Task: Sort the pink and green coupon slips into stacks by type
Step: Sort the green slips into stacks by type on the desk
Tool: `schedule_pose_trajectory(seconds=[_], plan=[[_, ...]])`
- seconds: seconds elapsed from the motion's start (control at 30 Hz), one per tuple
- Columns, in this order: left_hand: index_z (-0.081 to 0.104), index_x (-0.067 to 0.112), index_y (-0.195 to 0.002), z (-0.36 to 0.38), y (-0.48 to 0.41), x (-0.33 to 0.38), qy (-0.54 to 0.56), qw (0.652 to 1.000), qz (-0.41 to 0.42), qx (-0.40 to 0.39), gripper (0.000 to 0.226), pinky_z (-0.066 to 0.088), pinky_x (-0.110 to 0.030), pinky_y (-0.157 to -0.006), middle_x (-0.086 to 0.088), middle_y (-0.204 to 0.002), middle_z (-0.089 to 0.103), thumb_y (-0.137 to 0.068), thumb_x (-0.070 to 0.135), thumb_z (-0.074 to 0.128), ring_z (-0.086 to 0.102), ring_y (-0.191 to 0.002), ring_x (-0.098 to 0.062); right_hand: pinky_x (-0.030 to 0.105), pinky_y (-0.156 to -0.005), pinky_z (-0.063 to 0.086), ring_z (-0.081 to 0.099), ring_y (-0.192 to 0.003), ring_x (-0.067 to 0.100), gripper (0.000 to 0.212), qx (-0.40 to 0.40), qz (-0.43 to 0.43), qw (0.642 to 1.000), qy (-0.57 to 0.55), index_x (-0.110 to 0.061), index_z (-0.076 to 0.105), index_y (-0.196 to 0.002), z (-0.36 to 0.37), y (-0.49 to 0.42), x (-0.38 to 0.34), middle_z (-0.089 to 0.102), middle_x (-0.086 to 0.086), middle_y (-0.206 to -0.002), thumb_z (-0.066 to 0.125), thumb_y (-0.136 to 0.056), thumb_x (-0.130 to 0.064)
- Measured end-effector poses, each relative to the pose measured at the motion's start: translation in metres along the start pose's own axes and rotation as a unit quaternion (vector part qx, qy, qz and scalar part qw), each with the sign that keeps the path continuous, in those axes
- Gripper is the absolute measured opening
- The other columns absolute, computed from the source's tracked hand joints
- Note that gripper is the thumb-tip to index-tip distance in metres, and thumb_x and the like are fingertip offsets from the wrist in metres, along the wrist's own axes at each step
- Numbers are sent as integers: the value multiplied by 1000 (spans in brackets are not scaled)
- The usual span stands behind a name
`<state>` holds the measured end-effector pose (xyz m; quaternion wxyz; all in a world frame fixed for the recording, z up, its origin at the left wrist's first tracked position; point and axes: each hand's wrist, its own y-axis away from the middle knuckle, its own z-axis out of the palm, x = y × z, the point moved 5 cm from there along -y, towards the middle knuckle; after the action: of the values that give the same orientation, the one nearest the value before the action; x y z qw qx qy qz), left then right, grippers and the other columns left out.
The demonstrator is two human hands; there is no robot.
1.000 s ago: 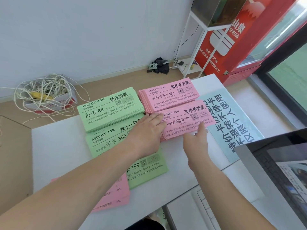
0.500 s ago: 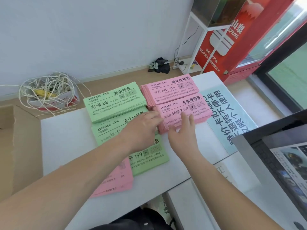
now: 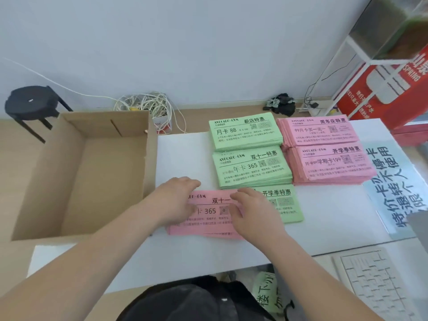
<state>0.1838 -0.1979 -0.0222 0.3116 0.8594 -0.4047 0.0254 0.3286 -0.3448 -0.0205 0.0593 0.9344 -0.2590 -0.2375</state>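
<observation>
On the white table (image 3: pixel 190 154) lie several coupon stacks. A green stack (image 3: pixel 245 132) and a second green stack (image 3: pixel 253 169) sit at the back centre. Two pink stacks (image 3: pixel 318 130) (image 3: pixel 331 164) lie to their right. A thin green stack (image 3: pixel 287 203) lies nearer me, partly under my right hand. A pink stack (image 3: pixel 208 218) lies at the front. My left hand (image 3: pixel 176 198) rests on its left part, fingers slightly bent. My right hand (image 3: pixel 254 212) rests on its right end, fingers loosely curved. Neither hand plainly grips a slip.
An open cardboard box (image 3: pixel 76 177) stands against the table's left edge. A blue printed sign (image 3: pixel 393 188) lies at the right, a white keyboard (image 3: pixel 375 283) at the front right. On the floor are a black stool (image 3: pixel 32 105), a tangle of cord (image 3: pixel 148 105) and a red case (image 3: pixel 389 93).
Both hands left the back right pink stack and came down to the front pink stack. The camera swung left, bringing the cardboard box and stool into view.
</observation>
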Motion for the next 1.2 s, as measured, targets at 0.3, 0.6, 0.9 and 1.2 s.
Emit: schedule_pose_trajectory(seconds=[0.3,0.6,0.9,1.2], plan=[[42,29,-136,19,-24,1,-88,996,-29,-17,80,41,-41,-97,-1,-129,44,-70,45,86,39,-122,-26,39,-100,49,27,-138,19,29,-79,10,995,63,-27,65,-118,32,6,-1,33,-3,-149,47,-101,-40],[50,26,-110,14,-18,9,-89,994,-53,-37,54,39,-42,-92,0,-113,45,-73,40,87,44,-113,-25,30,-114,32,27,-149,19,40,21,44,989,-141,-24,58,-135,30,15,16,26,1,-161,62,-95,-22],[48,26,-83,-5,61,28,7,999,-49,20,30,33,-26,-50,9,-88,59,-77,16,76,58,-82,-16,28,-67,49,65,-77,19,21,10,57,958,-281,-28,64,-94,-7,39,25,73,-4,-86,62,-90,-7],[55,31,-109,52,99,47,-49,981,23,188,24,38,-35,-84,10,-104,61,-90,36,67,52,-102,-18,22,-84,52,67,-91,4,40,72,11,952,-299,-37,63,-104,5,81,55,70,-20,-94,63,-91,1]])
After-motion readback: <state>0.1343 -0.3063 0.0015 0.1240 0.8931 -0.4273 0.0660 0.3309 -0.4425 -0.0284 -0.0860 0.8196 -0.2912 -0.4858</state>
